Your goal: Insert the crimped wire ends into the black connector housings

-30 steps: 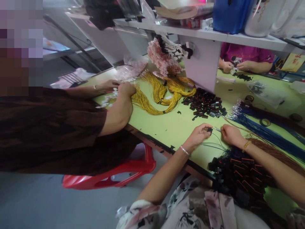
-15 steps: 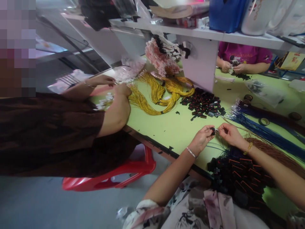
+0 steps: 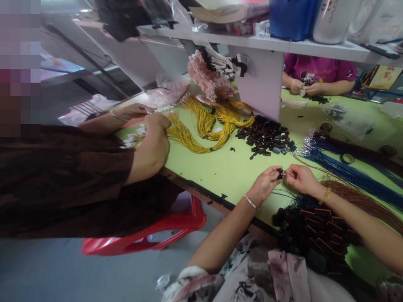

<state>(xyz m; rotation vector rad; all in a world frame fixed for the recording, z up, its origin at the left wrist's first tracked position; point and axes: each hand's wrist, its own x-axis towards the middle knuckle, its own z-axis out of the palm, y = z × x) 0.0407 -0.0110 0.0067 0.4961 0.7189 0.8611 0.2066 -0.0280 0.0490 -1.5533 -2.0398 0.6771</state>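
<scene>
My left hand [image 3: 265, 183] is closed, pinching a small black connector housing [image 3: 279, 173] between thumb and fingertips. Close against it on the right, my right hand [image 3: 301, 178] pinches a thin wire with a shiny metal end [image 3: 284, 173], which meets the connector. How deep the end sits inside is too small to tell. Below my hands lies a heap of black connectors with orange edges [image 3: 317, 235]. Beyond them, on the green table [image 3: 201, 167], is a pile of loose black connector housings [image 3: 267, 136].
Blue wires [image 3: 343, 167] and brown wires [image 3: 355, 201] lie on the right, near a tape roll [image 3: 347, 158]. Yellow wire bundles [image 3: 204, 130] lie left of centre beside a co-worker's arm [image 3: 151, 147]. A shelf [image 3: 214, 35] crosses above; a red stool [image 3: 151, 235] stands at left.
My right hand has shifted slightly left, its fingertips closer to the connector. My left hand keeps its grip. The whole view has shifted a little.
</scene>
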